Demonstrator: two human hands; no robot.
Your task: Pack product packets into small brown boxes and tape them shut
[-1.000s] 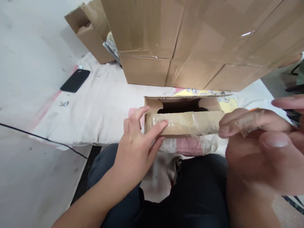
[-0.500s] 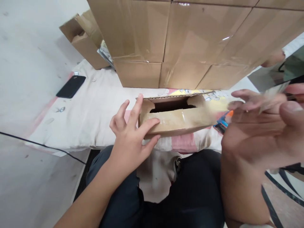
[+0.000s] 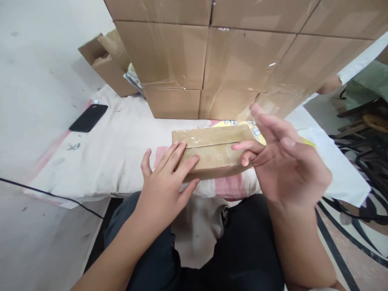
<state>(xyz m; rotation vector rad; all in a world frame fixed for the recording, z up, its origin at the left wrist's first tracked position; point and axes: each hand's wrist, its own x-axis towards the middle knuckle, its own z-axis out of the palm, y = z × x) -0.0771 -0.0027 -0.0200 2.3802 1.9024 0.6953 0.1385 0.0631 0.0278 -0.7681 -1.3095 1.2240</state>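
Note:
A small brown cardboard box (image 3: 218, 155) lies on the cloth-covered surface in front of me, its top flaps folded down with a seam along the top. My left hand (image 3: 169, 173) rests on the box's left end, fingers spread and pressing on its top. At the right end is my right hand (image 3: 281, 161), palm turned up and fingers apart. Its lower fingertips are at the box's top edge. A see-through strip, seemingly clear tape (image 3: 247, 112), shows by the extended index fingertip; how it is held is unclear.
Stacked, taped cardboard boxes (image 3: 172, 54) stand just behind. An open carton (image 3: 112, 72) is at the back left, and a black phone (image 3: 89, 118) lies on the cloth (image 3: 121, 141). A dark cable (image 3: 54, 195) runs along the left. Part of another person's arm (image 3: 330, 85) shows at right.
The box's raised flap has come down and its opening is covered. My right hand has moved left from the far right to the box's right end. My left hand stays on the box.

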